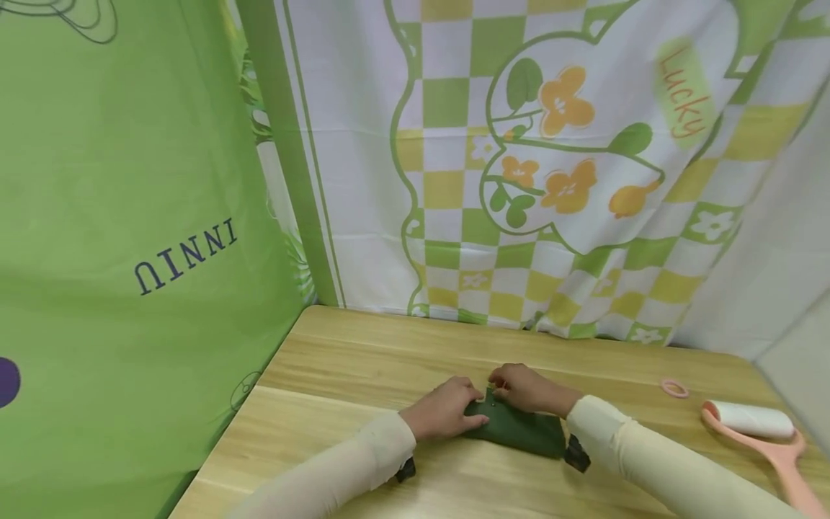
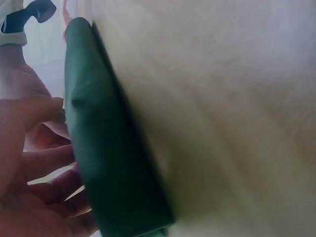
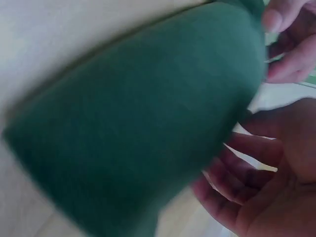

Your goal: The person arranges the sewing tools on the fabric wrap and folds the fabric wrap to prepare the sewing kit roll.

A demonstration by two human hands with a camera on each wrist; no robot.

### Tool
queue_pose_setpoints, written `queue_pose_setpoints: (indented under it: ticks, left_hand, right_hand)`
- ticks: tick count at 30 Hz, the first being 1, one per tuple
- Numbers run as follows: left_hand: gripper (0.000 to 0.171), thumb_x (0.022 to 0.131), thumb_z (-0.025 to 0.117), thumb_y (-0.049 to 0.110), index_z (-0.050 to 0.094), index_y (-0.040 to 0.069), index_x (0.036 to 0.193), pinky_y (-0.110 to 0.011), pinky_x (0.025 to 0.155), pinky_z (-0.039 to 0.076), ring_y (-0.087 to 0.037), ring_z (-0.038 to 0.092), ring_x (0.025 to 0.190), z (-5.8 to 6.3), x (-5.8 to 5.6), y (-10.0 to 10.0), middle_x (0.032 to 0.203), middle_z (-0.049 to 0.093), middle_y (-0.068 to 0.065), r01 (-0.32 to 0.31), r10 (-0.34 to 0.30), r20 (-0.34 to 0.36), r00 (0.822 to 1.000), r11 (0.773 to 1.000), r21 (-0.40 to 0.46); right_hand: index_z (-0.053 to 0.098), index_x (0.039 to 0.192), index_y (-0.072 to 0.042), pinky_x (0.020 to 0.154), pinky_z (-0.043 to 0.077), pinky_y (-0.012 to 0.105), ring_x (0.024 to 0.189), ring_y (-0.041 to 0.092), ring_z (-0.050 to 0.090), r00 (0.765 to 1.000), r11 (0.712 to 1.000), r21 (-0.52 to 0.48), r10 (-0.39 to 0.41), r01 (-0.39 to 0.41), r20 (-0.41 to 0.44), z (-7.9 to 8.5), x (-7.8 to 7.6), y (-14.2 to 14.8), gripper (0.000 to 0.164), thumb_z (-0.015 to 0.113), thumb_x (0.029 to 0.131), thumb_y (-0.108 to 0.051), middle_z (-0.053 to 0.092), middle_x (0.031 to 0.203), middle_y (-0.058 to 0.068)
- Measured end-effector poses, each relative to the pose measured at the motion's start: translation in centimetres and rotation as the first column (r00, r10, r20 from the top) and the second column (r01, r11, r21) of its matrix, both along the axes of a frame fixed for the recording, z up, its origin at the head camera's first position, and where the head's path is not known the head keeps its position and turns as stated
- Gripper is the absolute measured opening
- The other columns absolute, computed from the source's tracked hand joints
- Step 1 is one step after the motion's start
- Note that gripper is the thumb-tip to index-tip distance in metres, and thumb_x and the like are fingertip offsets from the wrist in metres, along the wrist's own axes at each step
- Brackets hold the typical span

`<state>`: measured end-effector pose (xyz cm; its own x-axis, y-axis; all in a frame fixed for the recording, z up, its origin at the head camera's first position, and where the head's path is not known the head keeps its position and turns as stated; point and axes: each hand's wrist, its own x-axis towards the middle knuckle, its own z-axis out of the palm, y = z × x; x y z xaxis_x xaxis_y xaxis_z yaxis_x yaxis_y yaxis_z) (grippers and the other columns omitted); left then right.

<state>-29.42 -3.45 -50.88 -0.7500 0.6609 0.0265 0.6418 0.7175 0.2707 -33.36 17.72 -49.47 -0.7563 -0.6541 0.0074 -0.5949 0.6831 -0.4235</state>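
A dark green, leather-like pouch [image 1: 519,431] lies on the wooden table in front of me, a small metal snap showing near its upper edge in the head view. My left hand [image 1: 446,409] grips its left end, thumb on the near face and the other fingers behind. With thumb and fingers my right hand [image 1: 527,389] pinches the upper edge close to the snap. The left wrist view shows the pouch [image 2: 111,143] end-on, its far side hidden. In the right wrist view its broad smooth face [image 3: 143,113] fills the middle, the right fingers [image 3: 232,173] reaching behind its edge.
To the right on the table [image 1: 337,360] lie a lint roller [image 1: 755,419] with a peach handle and a small pink ring [image 1: 674,388]. A checked curtain [image 1: 447,166] hangs behind the table, and a green cloth [image 1: 130,216] along its left side.
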Motion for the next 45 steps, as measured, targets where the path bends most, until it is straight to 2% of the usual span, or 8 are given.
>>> queue_pose_setpoints:
  ticks: [4, 6, 10, 13, 19, 27, 36, 45]
  left_hand:
    - [0.042, 0.099, 0.062, 0.041, 0.068, 0.012, 0.129, -0.018, 0.085, 0.049, -0.006, 0.057, 0.095, -0.6, 0.0, -0.3, 0.113, 0.064, 0.001, 0.021, -0.022, 0.006, 1.000, 1.000, 0.017]
    - [0.043, 0.099, 0.062, 0.040, 0.067, 0.013, 0.132, -0.016, 0.080, 0.047, -0.003, 0.053, 0.090, -0.7, -0.1, -0.5, 0.111, 0.063, 0.001, 0.034, -0.035, 0.020, 0.999, 0.999, 0.028]
    - [0.044, 0.099, 0.062, 0.040, 0.065, 0.013, 0.135, -0.013, 0.076, 0.045, 0.000, 0.049, 0.086, -1.0, -0.2, -0.7, 0.109, 0.062, 0.001, 0.057, -0.057, 0.023, 0.998, 0.998, 0.032]
    - [0.044, 0.100, 0.060, 0.041, 0.066, 0.013, 0.134, -0.013, 0.076, 0.043, -0.002, 0.047, 0.087, -1.3, -0.2, -0.7, 0.109, 0.061, 0.001, 0.065, -0.065, 0.015, 0.998, 0.998, 0.024]
    - [0.054, 0.096, 0.061, 0.053, 0.067, 0.015, 0.133, -0.014, 0.073, 0.038, -0.004, 0.044, 0.088, -1.3, 0.0, -0.8, 0.107, 0.058, 0.001, 0.063, -0.065, 0.046, 0.997, 0.997, 0.037]
    - [0.057, 0.090, 0.069, 0.054, 0.067, 0.015, 0.133, -0.015, 0.076, 0.040, -0.006, 0.046, 0.095, -1.6, -0.2, -0.8, 0.111, 0.059, 0.001, 0.016, -0.020, 0.068, 0.997, 0.998, 0.058]
    - [0.058, 0.088, 0.074, 0.050, 0.068, 0.013, 0.132, -0.019, 0.085, 0.043, -0.010, 0.050, 0.103, -2.4, -0.9, -0.4, 0.118, 0.062, -0.001, 0.013, -0.020, 0.097, 0.995, 0.997, 0.074]
    - [0.049, 0.082, 0.080, 0.049, 0.076, 0.016, 0.117, -0.017, 0.082, 0.048, -0.003, 0.058, 0.095, -2.9, -1.6, -0.5, 0.108, 0.068, 0.006, 0.017, -0.026, 0.068, 0.997, 0.991, 0.135]
  right_hand:
    - [0.071, 0.100, -0.001, 0.070, 0.053, 0.032, 0.079, 0.017, 0.064, 0.999, 1.000, 0.025, 0.011, -0.012, 0.037, -0.9, -0.7, -0.6, 0.010, 0.069, 0.092, -0.008, 0.071, 0.089, 0.006]
    - [0.071, 0.094, -0.003, 0.065, 0.050, 0.027, 0.072, 0.011, 0.059, 0.992, 0.999, 0.002, -0.036, 0.036, 0.124, -1.2, -1.1, -0.7, 0.008, 0.072, 0.090, -0.009, 0.068, 0.081, 0.003]
    - [0.073, 0.087, -0.003, 0.057, 0.046, 0.022, 0.060, 0.007, 0.054, 0.938, 0.982, -0.059, -0.152, 0.179, 0.312, -1.2, -1.3, -0.5, 0.007, 0.075, 0.088, -0.009, 0.067, 0.071, 0.000]
    - [0.074, 0.086, -0.003, 0.053, 0.046, 0.021, 0.057, 0.007, 0.056, 0.902, 0.959, -0.108, -0.205, 0.263, 0.379, -1.0, -1.0, -0.4, 0.005, 0.076, 0.087, -0.007, 0.068, 0.070, 0.001]
    - [0.077, 0.089, -0.008, 0.057, 0.049, 0.024, 0.063, 0.006, 0.061, 0.944, 0.952, -0.171, -0.205, 0.254, 0.258, -0.3, 0.0, -0.7, 0.006, 0.079, 0.084, -0.011, 0.074, 0.074, 0.002]
    - [0.078, 0.095, -0.004, 0.062, 0.053, 0.019, 0.074, 0.007, 0.070, 0.965, 0.951, -0.271, -0.082, 0.151, 0.251, 0.0, 0.8, 0.3, 0.009, 0.076, 0.087, -0.007, 0.078, 0.086, 0.007]
    - [0.080, 0.093, -0.013, 0.066, 0.053, 0.019, 0.075, 0.005, 0.072, 0.990, 0.941, -0.307, -0.139, 0.142, 0.033, -0.9, 2.9, 0.8, 0.011, 0.077, 0.086, -0.006, 0.078, 0.081, -0.003]
    - [0.078, 0.104, -0.010, 0.077, 0.060, 0.033, 0.090, 0.015, 0.074, 1.000, 0.963, -0.268, 0.016, -0.012, 0.012, -0.2, 3.4, 1.0, 0.015, 0.075, 0.089, -0.011, 0.079, 0.097, 0.001]
